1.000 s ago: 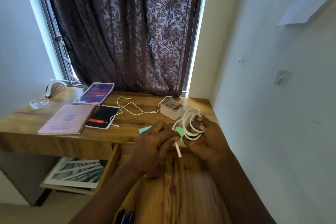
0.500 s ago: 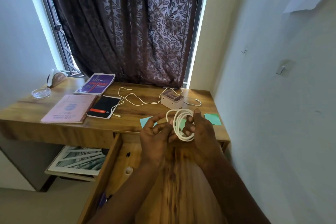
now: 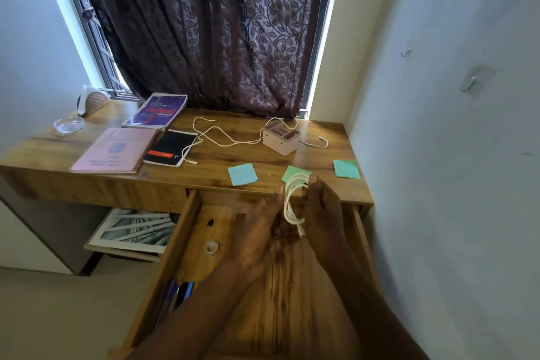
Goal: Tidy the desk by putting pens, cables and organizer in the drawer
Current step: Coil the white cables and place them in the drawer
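Observation:
A coiled white cable point(image 3: 293, 202) hangs between my hands above the open wooden drawer point(image 3: 187, 225). My right hand point(image 3: 323, 210) pinches the coil's top and side. My left hand point(image 3: 263, 225) presses against the coil from the left and holds its lower end. A second white cable point(image 3: 222, 137) lies loose on the desk point(image 3: 204, 175), running from the black notebook to the pink organizer point(image 3: 281, 138) at the back right. Several pens point(image 3: 179, 292) lie in the drawer's near left corner.
On the desk: two books point(image 3: 114, 149) at left, a black notebook point(image 3: 171, 147), a glass ashtray point(image 3: 68, 125), three sticky notes point(image 3: 242, 174). In the drawer lie a tape roll point(image 3: 211, 246) and a small black clip point(image 3: 210, 222). A wall stands close on the right.
The view tilted down, showing more of the drawer. Both hands drew back with the coil from over the desk edge to above the drawer; the coil now hangs upright and narrower.

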